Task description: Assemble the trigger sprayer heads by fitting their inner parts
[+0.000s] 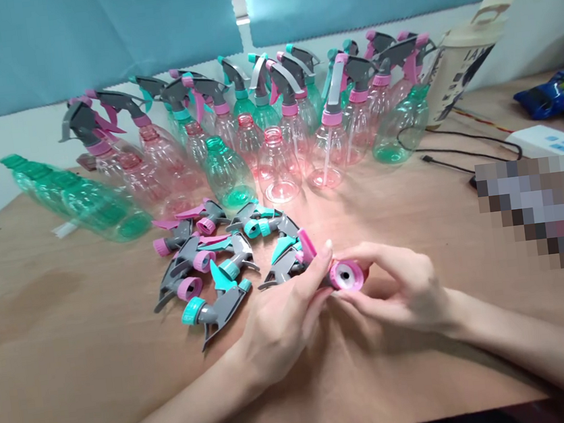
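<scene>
Both hands meet over the wooden table (73, 344) around one spray trigger head (343, 274) with a pink screw collar, its round white opening facing me. My left hand (278, 317) grips its grey and pink body with thumb and fingers. My right hand (400, 286) pinches the collar from the right. Just left of the hands lies a pile of loose trigger heads (211, 267) in grey, pink and teal.
Several pink and green clear bottles (277, 164), some capped with triggers, stand in a row behind the pile. Green bottles (82, 200) lie on their sides at left. A cream jug (462, 55), black cable (438, 153), white box (549, 140) and blue packet (554, 95) sit at right.
</scene>
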Motion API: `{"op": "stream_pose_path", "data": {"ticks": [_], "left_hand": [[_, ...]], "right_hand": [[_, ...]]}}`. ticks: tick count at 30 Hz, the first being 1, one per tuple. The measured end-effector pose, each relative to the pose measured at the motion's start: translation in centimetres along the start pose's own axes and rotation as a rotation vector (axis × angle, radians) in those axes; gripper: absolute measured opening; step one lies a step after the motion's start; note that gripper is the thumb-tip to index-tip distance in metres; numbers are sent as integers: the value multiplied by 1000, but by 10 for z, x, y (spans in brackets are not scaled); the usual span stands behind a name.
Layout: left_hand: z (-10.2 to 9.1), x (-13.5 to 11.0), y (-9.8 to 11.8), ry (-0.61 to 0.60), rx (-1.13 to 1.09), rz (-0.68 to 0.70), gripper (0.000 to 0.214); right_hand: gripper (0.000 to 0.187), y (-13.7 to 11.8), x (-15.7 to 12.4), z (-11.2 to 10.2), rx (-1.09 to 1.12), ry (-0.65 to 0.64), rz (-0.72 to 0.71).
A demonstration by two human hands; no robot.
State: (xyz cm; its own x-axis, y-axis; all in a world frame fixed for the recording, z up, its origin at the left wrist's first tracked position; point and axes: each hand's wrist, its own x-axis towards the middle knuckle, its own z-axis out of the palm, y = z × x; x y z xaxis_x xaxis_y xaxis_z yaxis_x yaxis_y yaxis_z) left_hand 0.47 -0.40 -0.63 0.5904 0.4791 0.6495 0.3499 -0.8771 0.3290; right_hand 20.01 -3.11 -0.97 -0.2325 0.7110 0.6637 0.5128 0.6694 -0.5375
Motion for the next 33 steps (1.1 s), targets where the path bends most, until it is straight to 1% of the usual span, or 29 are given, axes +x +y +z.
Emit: {"op": "stream_pose_path", "data": {"ticks": [2,4,6,9,11,14,15,17,19,23,26,29,31,33], "left_hand": [[0,1,2,69,-45,22,59],[0,2,1,107,-95,52,56],[0,2,-2,118,-127,51,50],[0,3,-8,113,-128,5,40],[0,3,-11,114,-109,-10,33],[-2,5,-11,143,-103,-1,31],[-3,6,-10,155,-104,0,30],[-6,7,-9,165,-103,-5,29],[-7,8,-7,158,-96,-20,28],[-6,5,-7,120,-109,-38,27],[-5,6,-5,99,-96,-20,24],[-11,10,-3,81,-19,-20,17],[-20,11,-2,56,47,-37,14],[-35,8,-4,45,104,-70,13]], "right_hand": [[27,5,5,-7,-85,46,40],[23,15,12,-18,-205,98,101],[22,32,19,-34,-359,147,170],[25,64,25,-61,-585,183,282],[26,82,24,-75,-736,108,341],[19,99,17,-84,-985,-127,404],[17,101,15,-85,-1028,-199,420],[17,102,11,-84,-1046,-288,449],[18,101,10,-82,-1032,-300,487],[21,99,8,-81,-1065,-261,550],[29,95,6,-76,-1053,-177,462],[33,84,9,-63,-943,-79,356],[28,74,13,-50,-836,-56,288],[22,64,16,-37,-697,-80,194]]}}
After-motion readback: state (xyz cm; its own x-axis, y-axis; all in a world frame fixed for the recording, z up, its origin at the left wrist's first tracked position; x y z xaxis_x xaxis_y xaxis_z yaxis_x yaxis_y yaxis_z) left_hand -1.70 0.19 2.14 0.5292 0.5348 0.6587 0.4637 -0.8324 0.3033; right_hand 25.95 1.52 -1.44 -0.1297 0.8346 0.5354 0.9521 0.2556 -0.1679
